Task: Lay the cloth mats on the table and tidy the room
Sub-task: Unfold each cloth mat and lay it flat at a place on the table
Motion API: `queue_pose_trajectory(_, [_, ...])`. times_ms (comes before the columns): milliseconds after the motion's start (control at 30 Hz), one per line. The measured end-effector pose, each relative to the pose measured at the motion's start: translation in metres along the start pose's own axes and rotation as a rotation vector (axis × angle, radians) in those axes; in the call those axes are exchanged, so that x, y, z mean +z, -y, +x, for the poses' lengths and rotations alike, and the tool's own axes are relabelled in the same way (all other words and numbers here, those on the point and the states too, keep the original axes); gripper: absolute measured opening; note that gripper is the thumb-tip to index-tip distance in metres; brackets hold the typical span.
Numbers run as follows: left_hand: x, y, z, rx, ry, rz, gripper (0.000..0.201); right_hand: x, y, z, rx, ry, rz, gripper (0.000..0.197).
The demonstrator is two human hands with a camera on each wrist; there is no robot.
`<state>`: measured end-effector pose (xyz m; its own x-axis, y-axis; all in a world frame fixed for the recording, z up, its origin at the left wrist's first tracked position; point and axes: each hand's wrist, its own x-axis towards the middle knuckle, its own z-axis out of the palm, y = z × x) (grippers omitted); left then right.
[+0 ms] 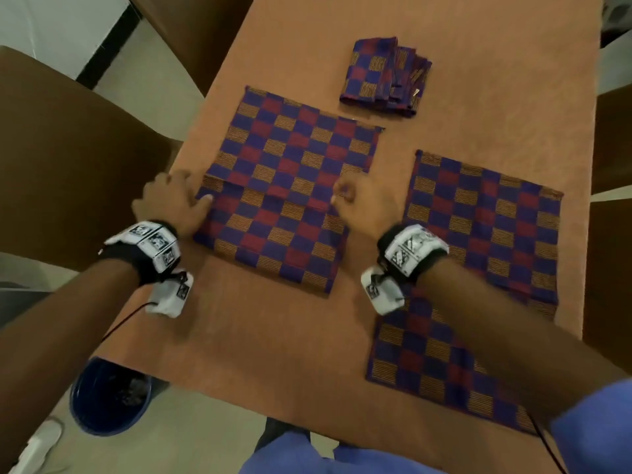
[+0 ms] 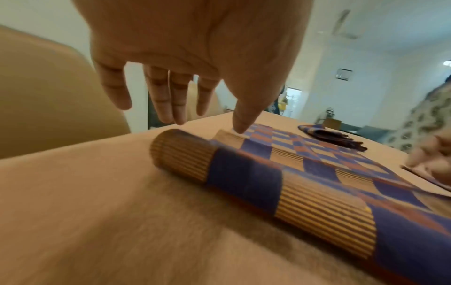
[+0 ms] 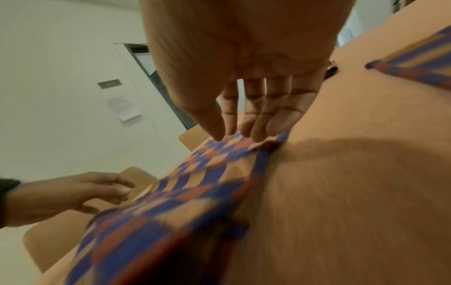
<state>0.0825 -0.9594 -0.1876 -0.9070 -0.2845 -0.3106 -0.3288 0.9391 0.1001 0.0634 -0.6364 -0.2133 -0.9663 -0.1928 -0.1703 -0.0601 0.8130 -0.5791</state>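
Observation:
A checked blue, red and orange cloth mat (image 1: 290, 159) lies in the middle of the orange table (image 1: 478, 104), its near part doubled over along a fold. My left hand (image 1: 174, 200) is at the fold's left end; its fingers are straight and the thumb tip (image 2: 240, 127) touches the mat (image 2: 317, 173). My right hand (image 1: 362, 203) is at the fold's right end, where its thumb and fingertips (image 3: 258, 133) rest on the mat's edge (image 3: 195, 183). A second mat (image 1: 485, 241) lies flat on the right. A stack of folded mats (image 1: 383, 77) sits farther back.
Brown chairs (image 1: 68, 148) stand along the table's left side, and another is at the right edge. A blue bin (image 1: 102, 429) sits on the floor at the near left corner. Bare tabletop shows in front of the middle mat.

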Motion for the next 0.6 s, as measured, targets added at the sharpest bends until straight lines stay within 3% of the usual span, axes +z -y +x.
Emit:
queue_pose_trajectory(133, [0.015,0.038,-0.016,-0.099,0.077,-0.317,0.072,0.037,-0.003,-0.066,0.121,0.032,0.104,0.033])
queue_pose_trajectory(333, [0.011,0.046,-0.025,-0.053,0.176,-0.494,0.030,0.059,0.007,-0.114,0.226,0.122,0.470,0.040])
queue_pose_trajectory(467, [-0.006,0.037,-0.029,-0.025,0.195,-0.593,0.008,0.051,0.018,-0.122,0.129,0.102,0.587,0.044])
queue_pose_trajectory(600, [-0.023,0.031,-0.032,0.024,0.148,-0.664,0.025,0.054,0.027,-0.127,0.000,0.034,0.658,0.038])
